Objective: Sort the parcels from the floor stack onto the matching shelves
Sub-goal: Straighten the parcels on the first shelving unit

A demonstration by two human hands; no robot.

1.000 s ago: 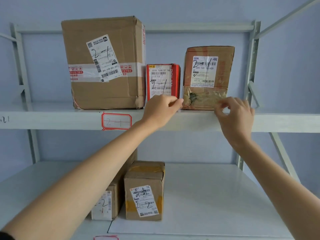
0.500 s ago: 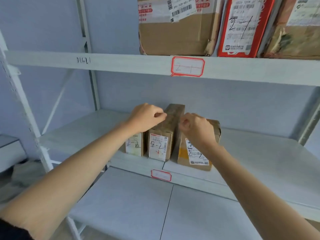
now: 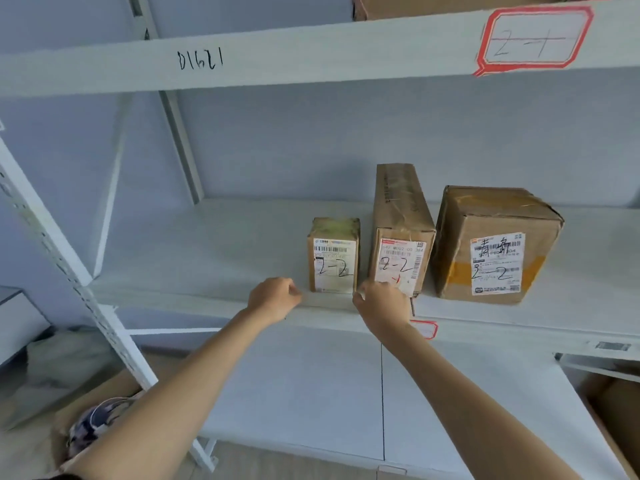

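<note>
Three brown parcels marked 2-2 stand in a row on the middle shelf [image 3: 207, 258]: a small one [image 3: 333, 258], a tall narrow one [image 3: 401, 233] and a wider one [image 3: 495, 244]. My left hand [image 3: 275, 299] hovers with curled fingers at the shelf's front edge, just left of the small parcel, and holds nothing. My right hand [image 3: 382, 306] is curled too. It sits in front of the narrow parcel's lower left corner and covers it. Whether it touches the parcel is unclear.
The upper shelf beam carries a red-framed 2-1 label [image 3: 535, 38] and the bottom of a parcel [image 3: 415, 5] shows above it. A red label [image 3: 427, 329] on the middle shelf's edge is half hidden. On the floor are an open carton [image 3: 93, 424] at left and a cardboard box [image 3: 616, 410] at right.
My view dropped from the 2-1 shelf to the 2-2 shelf and came closer. Both hands left the upper parcels and came down to the front of the 2-2 row.
</note>
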